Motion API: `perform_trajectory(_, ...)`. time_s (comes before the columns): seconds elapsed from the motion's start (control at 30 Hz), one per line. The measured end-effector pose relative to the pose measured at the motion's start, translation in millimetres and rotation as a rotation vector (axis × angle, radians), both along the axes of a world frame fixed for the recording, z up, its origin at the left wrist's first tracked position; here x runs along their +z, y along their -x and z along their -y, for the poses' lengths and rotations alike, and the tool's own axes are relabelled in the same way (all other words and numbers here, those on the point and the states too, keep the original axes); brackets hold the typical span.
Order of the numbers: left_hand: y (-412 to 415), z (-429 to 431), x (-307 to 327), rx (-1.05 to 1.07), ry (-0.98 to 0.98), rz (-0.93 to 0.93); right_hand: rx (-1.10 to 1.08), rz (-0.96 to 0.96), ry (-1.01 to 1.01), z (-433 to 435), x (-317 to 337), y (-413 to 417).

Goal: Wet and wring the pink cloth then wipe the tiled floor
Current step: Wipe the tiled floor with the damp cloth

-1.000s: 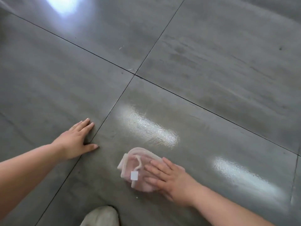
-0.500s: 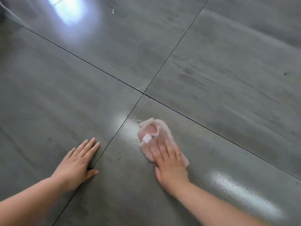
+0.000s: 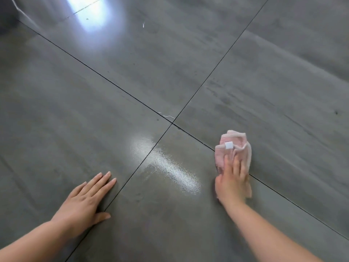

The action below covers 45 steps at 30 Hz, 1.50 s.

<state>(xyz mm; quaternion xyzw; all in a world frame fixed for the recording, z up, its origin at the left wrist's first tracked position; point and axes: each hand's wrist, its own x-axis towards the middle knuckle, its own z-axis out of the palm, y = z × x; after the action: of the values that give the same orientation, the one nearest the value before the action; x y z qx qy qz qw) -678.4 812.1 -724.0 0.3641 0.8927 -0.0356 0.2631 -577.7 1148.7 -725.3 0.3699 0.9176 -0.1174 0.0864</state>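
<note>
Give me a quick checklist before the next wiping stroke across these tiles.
1. The right hand lies flat on the pink cloth: ok.
2. The pink cloth sits on the tiled floor, across a grout line: ok.
3. The left hand is braced flat, clear of the cloth: ok.
4. The white thread is wiped up: not ok.
5. Cloth damp enough: cannot tell.

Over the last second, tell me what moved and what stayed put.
The right hand pushed the pink cloth away from the person, then rightward onto a grout line. The left hand stayed flat on the tiled floor.
</note>
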Motion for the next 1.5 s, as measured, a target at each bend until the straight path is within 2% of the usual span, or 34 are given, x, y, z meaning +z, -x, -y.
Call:
perform_trajectory(0.1, 4, -3, 5, 0.036, -0.03, -0.018, 0.457, -0.087, -0.021, 59, -5, 15)
perform_trajectory(0.17, 5, -5, 5, 0.039, -0.009, -0.004, 0.829, -0.006, 0.015, 94, -2, 18)
perform_trajectory(0.23, 5, -5, 5, 0.043, 0.042, -0.01, 1.01, -0.025, 0.004, 105, -3, 19)
perform_trajectory(0.33, 4, -6, 4, 0.038, 0.095, 0.032, 0.966, -0.032, -0.047, 75, -12, 11)
perform_trajectory(0.43, 4, -7, 5, 0.044, 0.06, 0.061, 0.654, -0.02, -0.163, 17, -13, -5)
perform_trajectory(0.53, 4, -10, 7, 0.066, 0.068, 0.02, 0.336, 0.09, -0.065, -22, -4, -28)
perform_trajectory(0.63, -1, -24, 24, 0.095, 0.12, 0.032, 0.154, 0.058, -0.01, -12, -2, -38)
perform_trajectory(0.7, -5, -25, 24, 0.15, 0.009, 0.01, 0.27, -0.019, -0.074, 19, -12, -43)
perform_trajectory(0.83, -6, -25, 29, 0.206, 0.072, 0.063, 0.875, -0.255, -0.067, 78, -28, -49)
perform_trajectory(0.9, -6, -26, 29, 0.23, 0.063, 0.079, 1.03, -0.346, -0.081, 76, -28, -44)
perform_trajectory(0.93, -6, -27, 30, 0.233, 0.06, 0.086, 1.066, -0.328, -0.083, 69, -25, -41)
perform_trajectory(0.97, -7, -28, 33, 0.224, 0.071, 0.088, 1.044, -0.283, -0.074, 61, -21, -37)
perform_trajectory(1.03, -7, -35, 40, 0.241, 0.117, 0.108, 0.844, -0.171, 0.031, 40, 2, -26)
perform_trajectory(1.13, -6, -55, 63, 0.357, 0.157, 0.178, 0.317, -0.035, 0.207, 10, 51, -19)
perform_trajectory(1.2, -5, -70, 95, 0.427, 0.152, 0.214, -0.028, 0.04, 0.504, -5, 94, -20)
perform_trajectory(1.23, -6, -77, 113, 0.444, 0.132, 0.22, -0.138, -0.008, 0.602, -11, 118, -20)
perform_trajectory(1.3, -4, -88, 161, 0.466, 0.067, 0.226, -0.284, -0.09, 0.685, -20, 171, -23)
perform_trajectory(1.4, 4, -90, 252, 0.487, -0.008, 0.246, -0.46, -0.055, 0.732, -16, 259, -29)
perform_trajectory(1.5, 13, -74, 352, 0.534, -0.05, 0.281, -0.528, -0.097, 0.804, 4, 371, -25)
